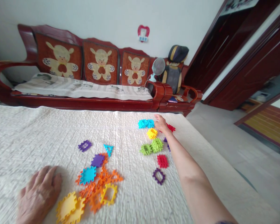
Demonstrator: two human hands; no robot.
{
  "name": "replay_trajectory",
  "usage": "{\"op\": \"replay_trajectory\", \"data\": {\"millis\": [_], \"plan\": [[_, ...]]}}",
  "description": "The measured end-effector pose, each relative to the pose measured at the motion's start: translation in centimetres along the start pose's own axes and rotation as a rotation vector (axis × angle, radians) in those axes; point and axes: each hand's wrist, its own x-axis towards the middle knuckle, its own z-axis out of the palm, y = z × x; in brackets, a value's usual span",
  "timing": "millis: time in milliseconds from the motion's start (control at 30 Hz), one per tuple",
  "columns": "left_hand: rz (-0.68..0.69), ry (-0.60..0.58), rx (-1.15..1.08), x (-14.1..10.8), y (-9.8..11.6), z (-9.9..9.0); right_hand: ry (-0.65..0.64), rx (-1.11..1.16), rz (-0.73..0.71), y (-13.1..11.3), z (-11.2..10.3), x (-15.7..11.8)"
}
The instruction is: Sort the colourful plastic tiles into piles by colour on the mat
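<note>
My left hand (39,193) lies palm down and flat on the cloth, holding nothing, beside yellow notched plastic tiles (71,207). My right hand (161,123) reaches to the far right, its fingers curled against the right end of the light-blue interlocking tiles (146,123); anything inside them is hidden. Close to that hand are yellow tiles (152,133), green tiles (157,145) and red tiles (171,127), partly behind the wrist. Between my hands lies a mixed heap with orange tiles (95,199), a blue tile (88,175) and a purple tile (98,160).
A cream textured cloth (49,130) covers the table. Single pieces lie apart: a purple frame (85,145), a blue triangle (108,149), a dark purple frame (159,176) and a red stack (162,161). Beyond stand a wooden sofa (84,104) and a small fan (158,66).
</note>
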Motion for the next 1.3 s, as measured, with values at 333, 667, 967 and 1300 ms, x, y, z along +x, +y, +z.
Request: {"op": "replay_trajectory", "data": {"millis": [333, 667, 967, 1300], "plan": [[0.026, 0.063, -0.027, -0.3, 0.3, 0.1, -0.241, 0.347, -0.255, -11.2, 7.2, -13.1], [0.002, 0.071, -0.083, -0.3, 0.5, 0.0, -0.453, 0.378, -0.534, -18.5, 11.7, -23.4], [0.016, 0.093, -0.116, -0.4, 0.4, 0.2, -0.633, 0.133, -0.77, -21.6, 12.6, -24.6], [0.022, 0.094, -0.106, -0.3, 0.3, 0.3, -0.485, 0.458, -0.312, -19.1, 11.6, -23.0]]}}
